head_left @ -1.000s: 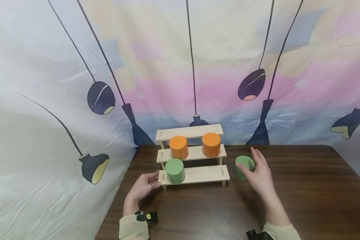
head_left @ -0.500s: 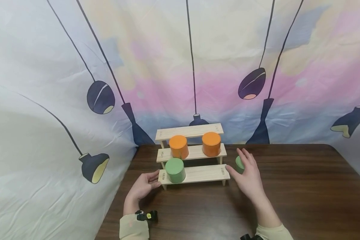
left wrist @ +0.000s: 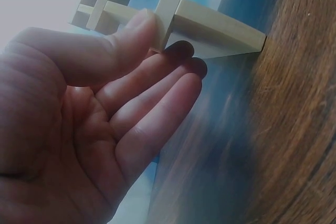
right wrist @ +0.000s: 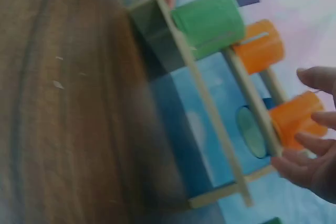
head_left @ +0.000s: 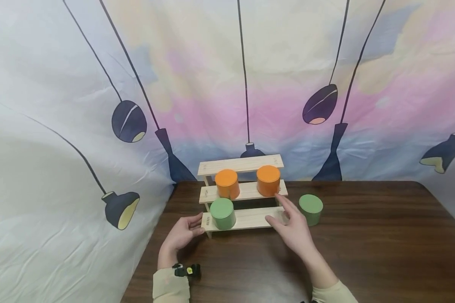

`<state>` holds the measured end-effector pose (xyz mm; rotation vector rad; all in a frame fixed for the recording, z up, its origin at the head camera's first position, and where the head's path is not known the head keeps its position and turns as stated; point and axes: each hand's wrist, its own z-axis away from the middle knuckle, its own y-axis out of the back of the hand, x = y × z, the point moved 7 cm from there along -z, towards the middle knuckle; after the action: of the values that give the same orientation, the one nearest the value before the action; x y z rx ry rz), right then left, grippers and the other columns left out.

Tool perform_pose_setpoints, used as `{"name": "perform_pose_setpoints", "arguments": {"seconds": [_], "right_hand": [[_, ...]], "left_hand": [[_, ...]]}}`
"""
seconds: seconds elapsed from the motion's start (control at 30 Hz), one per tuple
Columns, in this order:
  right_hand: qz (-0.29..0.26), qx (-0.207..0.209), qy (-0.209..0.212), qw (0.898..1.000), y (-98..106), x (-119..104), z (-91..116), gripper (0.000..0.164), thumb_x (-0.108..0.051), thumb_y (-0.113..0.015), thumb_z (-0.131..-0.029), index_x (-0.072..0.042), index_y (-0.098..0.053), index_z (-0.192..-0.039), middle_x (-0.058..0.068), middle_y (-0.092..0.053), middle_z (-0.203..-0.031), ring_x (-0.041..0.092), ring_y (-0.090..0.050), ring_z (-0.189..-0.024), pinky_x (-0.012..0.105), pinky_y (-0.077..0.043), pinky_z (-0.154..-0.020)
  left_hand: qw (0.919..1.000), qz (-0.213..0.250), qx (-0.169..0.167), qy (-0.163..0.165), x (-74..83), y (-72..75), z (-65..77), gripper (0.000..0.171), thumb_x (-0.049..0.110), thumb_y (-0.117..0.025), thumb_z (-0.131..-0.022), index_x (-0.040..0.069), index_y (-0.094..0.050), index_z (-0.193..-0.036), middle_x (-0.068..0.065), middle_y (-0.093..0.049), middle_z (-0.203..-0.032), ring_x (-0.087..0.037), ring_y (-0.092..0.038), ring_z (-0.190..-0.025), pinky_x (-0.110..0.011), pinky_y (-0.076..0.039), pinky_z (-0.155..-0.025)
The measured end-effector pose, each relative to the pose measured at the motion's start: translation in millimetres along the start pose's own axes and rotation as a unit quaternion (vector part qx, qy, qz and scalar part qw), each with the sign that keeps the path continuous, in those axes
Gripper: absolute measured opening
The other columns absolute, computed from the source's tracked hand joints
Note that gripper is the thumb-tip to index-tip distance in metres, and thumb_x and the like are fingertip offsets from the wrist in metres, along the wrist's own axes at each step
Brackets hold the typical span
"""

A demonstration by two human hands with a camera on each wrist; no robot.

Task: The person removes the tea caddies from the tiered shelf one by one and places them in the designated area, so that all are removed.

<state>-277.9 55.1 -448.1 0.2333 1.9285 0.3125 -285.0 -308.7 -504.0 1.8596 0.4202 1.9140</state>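
Note:
A three-step wooden rack [head_left: 250, 219] stands on the table. On its bottom step, near the left end, sits a green round tin [head_left: 222, 214]. The middle step bears two orange tins, one on the left [head_left: 227, 184] and one on the right [head_left: 268, 181]. My left hand [head_left: 179, 235] holds the left end of the bottom step between thumb and fingers; in the left wrist view the fingertips [left wrist: 197, 66] are partly behind the board. Over that step's right end hovers my right hand [head_left: 295, 233], fingers spread, holding nothing. A second green tin [head_left: 311, 208] stands on the table just right of the rack.
The dark wood table [head_left: 383, 235] extends right and forward of the rack. Close behind it hangs a cloth backdrop [head_left: 280, 84] printed with lamps. The rack's top step [head_left: 242, 164] is nearest the cloth.
My right hand has moved left from beside the green tin on the table to over the bottom step's right end. That tin stays in place. My left hand stays at the rack.

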Motion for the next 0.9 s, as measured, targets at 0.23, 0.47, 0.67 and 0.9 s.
{"name": "perform_pose_setpoints", "arguments": {"seconds": [0.23, 0.47, 0.67, 0.9], "right_hand": [[-0.096, -0.056, 0.007, 0.994, -41.9, 2.4, 0.4, 0.07, -0.017, -0.086, -0.094, -0.009, -0.055, -0.156, 0.014, -0.056, -0.158, 0.038, -0.054, -0.143, 0.056, -0.049, -0.112], [-0.114, -0.089, 0.013, 0.989, -77.9, -2.1, -1.4, 0.072, -0.017, -0.087, -0.092, -0.009, -0.055, -0.156, 0.012, -0.058, -0.156, 0.036, -0.055, -0.143, 0.057, -0.047, -0.115], [-0.1, -0.096, 0.033, 0.99, -97.4, -7.4, -4.4, 0.076, -0.017, -0.089, -0.091, -0.008, -0.054, -0.157, 0.012, -0.057, -0.157, 0.037, -0.056, -0.142, 0.057, -0.046, -0.116], [-0.081, -0.082, 0.037, 0.993, -111.6, -9.3, -9.3, 0.078, -0.019, -0.091, -0.089, -0.007, -0.054, -0.157, 0.014, -0.059, -0.154, 0.034, -0.059, -0.139, 0.048, -0.048, -0.116]], "left_hand": [[1.0, -0.001, 0.007, -0.006, 3.3, 2.5, 1.2, 0.058, -0.002, -0.076, -0.095, -0.01, -0.055, -0.148, -0.024, -0.066, -0.141, -0.034, -0.069, -0.126, -0.047, -0.054, -0.107], [0.9999, -0.009, 0.008, -0.004, 2.7, 1.4, 2.4, 0.058, 0.001, -0.077, -0.095, -0.009, -0.056, -0.148, -0.021, -0.067, -0.14, -0.033, -0.069, -0.126, -0.048, -0.052, -0.109], [0.9999, -0.001, 0.011, -0.004, 2.4, 1.7, 2.8, 0.058, 0.0, -0.077, -0.095, -0.009, -0.056, -0.149, -0.022, -0.067, -0.14, -0.033, -0.069, -0.126, -0.048, -0.053, -0.109], [0.9999, 0.0, 0.014, 0.007, -0.9, 1.3, 0.7, 0.059, 0.0, -0.077, -0.095, -0.007, -0.056, -0.15, -0.02, -0.067, -0.141, -0.032, -0.068, -0.127, -0.049, -0.052, -0.11]]}}
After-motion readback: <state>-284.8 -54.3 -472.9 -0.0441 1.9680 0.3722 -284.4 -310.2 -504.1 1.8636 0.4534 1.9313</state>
